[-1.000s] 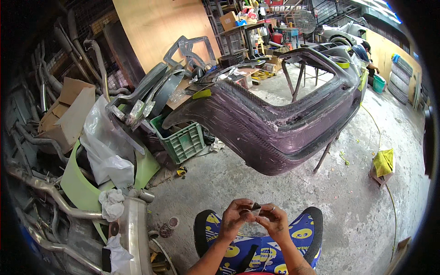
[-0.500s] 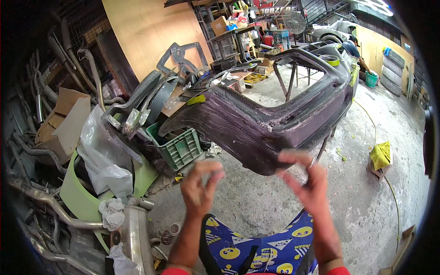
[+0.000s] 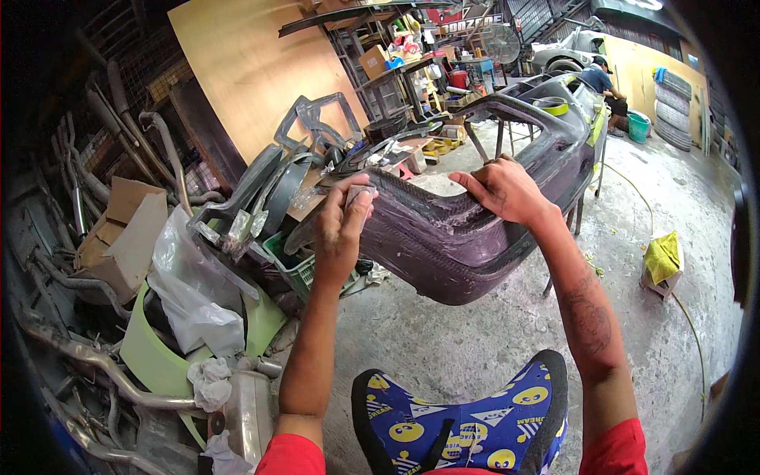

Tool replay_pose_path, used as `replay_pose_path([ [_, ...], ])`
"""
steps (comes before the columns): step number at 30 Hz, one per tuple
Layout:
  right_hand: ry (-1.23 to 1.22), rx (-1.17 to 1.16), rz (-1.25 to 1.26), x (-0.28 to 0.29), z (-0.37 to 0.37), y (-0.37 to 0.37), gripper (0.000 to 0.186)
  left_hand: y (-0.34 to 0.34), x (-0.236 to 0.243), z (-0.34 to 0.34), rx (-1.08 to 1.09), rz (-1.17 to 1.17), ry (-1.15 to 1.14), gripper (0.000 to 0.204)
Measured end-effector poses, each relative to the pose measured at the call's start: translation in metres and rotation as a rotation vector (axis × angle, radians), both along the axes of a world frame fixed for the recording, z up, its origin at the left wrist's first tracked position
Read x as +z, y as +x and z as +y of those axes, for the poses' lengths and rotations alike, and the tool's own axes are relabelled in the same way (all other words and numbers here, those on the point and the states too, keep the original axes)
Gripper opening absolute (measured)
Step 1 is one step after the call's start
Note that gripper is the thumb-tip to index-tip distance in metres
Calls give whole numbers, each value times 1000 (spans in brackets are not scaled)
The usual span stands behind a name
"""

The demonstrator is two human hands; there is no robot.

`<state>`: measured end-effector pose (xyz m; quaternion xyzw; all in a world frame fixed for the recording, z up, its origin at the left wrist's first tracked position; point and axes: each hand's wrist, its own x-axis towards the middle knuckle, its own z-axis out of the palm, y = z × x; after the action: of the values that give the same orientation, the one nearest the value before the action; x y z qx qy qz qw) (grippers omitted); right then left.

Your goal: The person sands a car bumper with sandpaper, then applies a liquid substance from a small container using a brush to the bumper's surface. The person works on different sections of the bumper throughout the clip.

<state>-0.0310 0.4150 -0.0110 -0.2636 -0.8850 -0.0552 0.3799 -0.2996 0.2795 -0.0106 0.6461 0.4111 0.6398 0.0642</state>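
My left hand [image 3: 339,229] is closed on a small pale, flat piece [image 3: 360,195], perhaps folded paper, at the upper left part of a large dark purple, scuffed car body panel [image 3: 439,257]. My right hand [image 3: 504,190] rests on the panel further right, fingers curled over the edge of its opening and thumb lying along it. Blue fabric [image 3: 459,416] with yellow faces and dark borders lies below, between my forearms. A yellow-green piece [image 3: 550,103] sits on the panel's far part.
Exhaust pipes [image 3: 107,360], a torn carton [image 3: 127,229], plastic sheeting [image 3: 190,285] and a green crate [image 3: 305,273] crowd the left. A cloth-topped box [image 3: 661,265] and hose [image 3: 689,332] lie right. A co-worker [image 3: 598,83] bends near a green bucket [image 3: 637,128] and stacked tyres [image 3: 673,115].
Both my hands have moved up and forward from low over the blue fabric onto the panel. They were together around the small piece, then separated; my right hand now grips the panel.
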Motion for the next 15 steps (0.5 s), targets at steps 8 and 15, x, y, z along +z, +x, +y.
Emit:
replay_pose_path([
  [8,-29,-52,14,1,-4,0,66,15,-1,-14,-196,-175,-254,34],
  [15,-20,-40,13,-2,0,4,65,26,-3,-14,24,-109,-249,22],
])
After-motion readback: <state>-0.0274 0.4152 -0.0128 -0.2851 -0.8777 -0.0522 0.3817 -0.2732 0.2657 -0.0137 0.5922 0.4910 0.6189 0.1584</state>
